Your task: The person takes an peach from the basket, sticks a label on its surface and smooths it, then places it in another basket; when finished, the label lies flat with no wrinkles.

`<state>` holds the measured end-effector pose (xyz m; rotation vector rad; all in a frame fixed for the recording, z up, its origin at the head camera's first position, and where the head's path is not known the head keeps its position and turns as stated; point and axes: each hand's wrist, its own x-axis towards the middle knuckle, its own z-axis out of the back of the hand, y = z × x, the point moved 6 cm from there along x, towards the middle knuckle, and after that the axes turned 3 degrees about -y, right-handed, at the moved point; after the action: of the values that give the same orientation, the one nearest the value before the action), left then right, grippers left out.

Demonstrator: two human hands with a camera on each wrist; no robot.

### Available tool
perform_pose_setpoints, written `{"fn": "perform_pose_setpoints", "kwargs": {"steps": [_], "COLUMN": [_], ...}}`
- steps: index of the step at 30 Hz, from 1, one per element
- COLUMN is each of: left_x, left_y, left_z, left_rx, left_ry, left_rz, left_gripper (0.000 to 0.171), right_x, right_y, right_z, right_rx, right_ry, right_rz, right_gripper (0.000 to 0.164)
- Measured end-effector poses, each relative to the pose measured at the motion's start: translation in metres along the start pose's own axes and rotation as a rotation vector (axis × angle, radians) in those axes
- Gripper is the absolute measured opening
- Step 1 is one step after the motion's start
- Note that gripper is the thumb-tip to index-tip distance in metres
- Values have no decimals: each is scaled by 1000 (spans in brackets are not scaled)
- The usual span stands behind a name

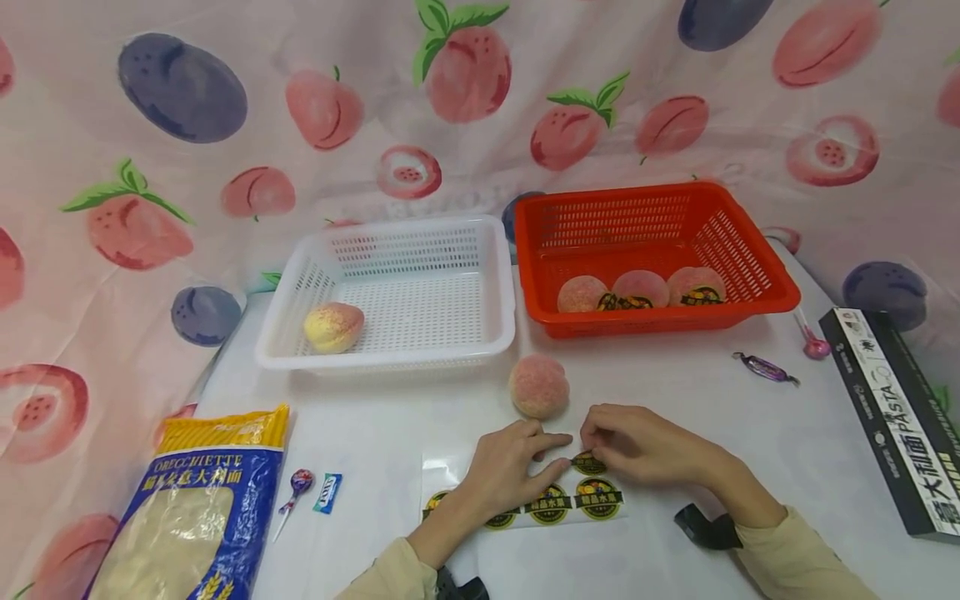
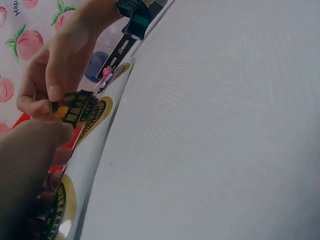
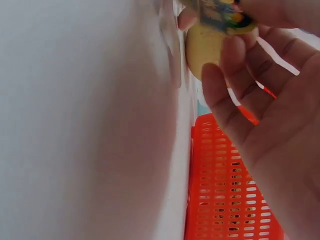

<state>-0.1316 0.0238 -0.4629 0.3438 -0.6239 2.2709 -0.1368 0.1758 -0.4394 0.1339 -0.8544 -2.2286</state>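
A sheet of round black-and-gold stickers (image 1: pixel 442 468) lies on the white table. My left hand (image 1: pixel 504 473) rests on it, index finger and thumb stretched toward a sticker (image 1: pixel 588 463) at its upper right. Thumb and index finger of my right hand (image 1: pixel 637 442) pinch that sticker by its edge. In the left wrist view the sticker (image 2: pixel 75 107) stands raised at an angle from the sheet, the left thumb right at its lower edge. Just beyond the hands sits a pink peach (image 1: pixel 539 387), whose yellow side (image 3: pixel 204 52) shows in the right wrist view.
A white basket (image 1: pixel 386 360) holds one peach (image 1: pixel 333 327). The red basket (image 1: pixel 660 321) beside it holds three stickered peaches (image 1: pixel 640 288). A pasta bag (image 1: pixel 195 500), lollipop (image 1: pixel 302 481) and blue candy (image 1: pixel 327 492) lie left; a purple candy (image 1: pixel 767 367), pink lollipop (image 1: pixel 815 346) and pasta box (image 1: pixel 896 417) right.
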Motion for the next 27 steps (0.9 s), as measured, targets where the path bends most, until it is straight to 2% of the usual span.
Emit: {"fn": "perform_pose_setpoints", "kwargs": {"steps": [5, 10, 12, 14, 18, 20, 22, 27], "left_x": [1, 2, 2, 3, 3, 3, 4, 5], "left_y": [-1, -2, -2, -2, 0, 1, 3, 7], "left_z": [-1, 1, 3, 6, 15, 19, 22, 31], "left_rx": [-12, -182, -246, -265, -289, -305, -331, -370], "left_ry": [6, -26, -61, -110, -220, -268, -310, -397], "left_rz": [-11, -14, -20, -35, -58, -50, -36, -40], "left_gripper": [32, 22, 15, 9, 4, 4, 4, 5], "right_x": [-1, 2, 3, 4, 3, 2, 2, 5], "right_y": [3, 6, 7, 8, 2, -2, -4, -2], "right_z": [6, 9, 9, 8, 7, 6, 6, 4], "right_rx": [55, 45, 52, 62, 77, 75, 70, 40], "right_ry": [-41, -112, -143, -159, -141, -125, -121, -128], "right_rz": [14, 49, 78, 96, -6, -71, -95, -28], "right_gripper": [15, 12, 14, 15, 16, 16, 12, 4]}}
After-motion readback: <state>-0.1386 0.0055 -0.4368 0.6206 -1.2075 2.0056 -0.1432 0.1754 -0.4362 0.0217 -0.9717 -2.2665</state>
